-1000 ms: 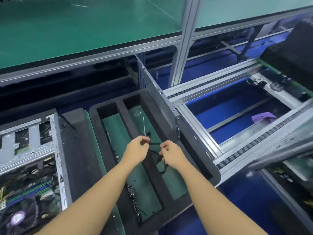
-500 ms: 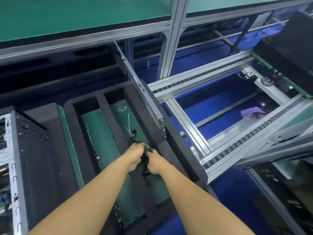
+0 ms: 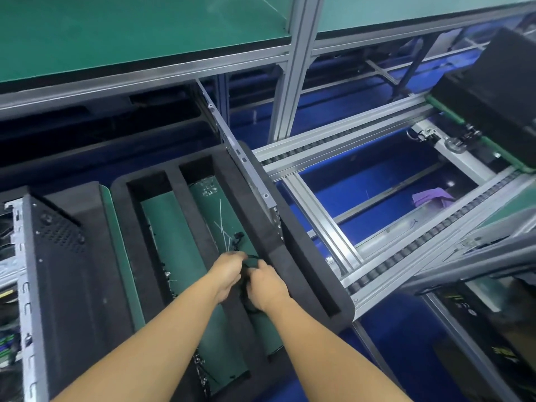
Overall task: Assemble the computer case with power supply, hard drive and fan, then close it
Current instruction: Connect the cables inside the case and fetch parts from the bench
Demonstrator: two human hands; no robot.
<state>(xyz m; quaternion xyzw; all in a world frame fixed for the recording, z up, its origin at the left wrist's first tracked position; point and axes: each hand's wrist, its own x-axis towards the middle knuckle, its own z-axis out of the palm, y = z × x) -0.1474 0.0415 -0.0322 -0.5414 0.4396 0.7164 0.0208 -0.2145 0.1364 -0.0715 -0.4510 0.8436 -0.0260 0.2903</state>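
A black foam tray [image 3: 301, 256] with long compartments lies in front of me on a green mat. Over its right compartment my left hand [image 3: 227, 274] and my right hand [image 3: 265, 282] are pressed close together, both gripping a bundle of black cable [image 3: 246, 282] between them. White cable ties [image 3: 223, 227] and a black connector [image 3: 237, 236] lie just beyond my hands. The open computer case [image 3: 32, 285] stands at the left edge, its black perforated wall facing the tray. A grey metal side panel [image 3: 246, 169] stands on edge in the tray's right slot.
A roller conveyor frame [image 3: 377, 271] runs to the right over a blue floor, with a purple cloth [image 3: 429, 197] below it. A green-topped shelf [image 3: 130, 33] hangs overhead. A black box [image 3: 499, 91] sits at the far right. Small screws [image 3: 200, 364] lie in the tray.
My hands have come together over the cable and sit closer to the tray's right wall. My view has swung right, so the case now shows only at the left edge.
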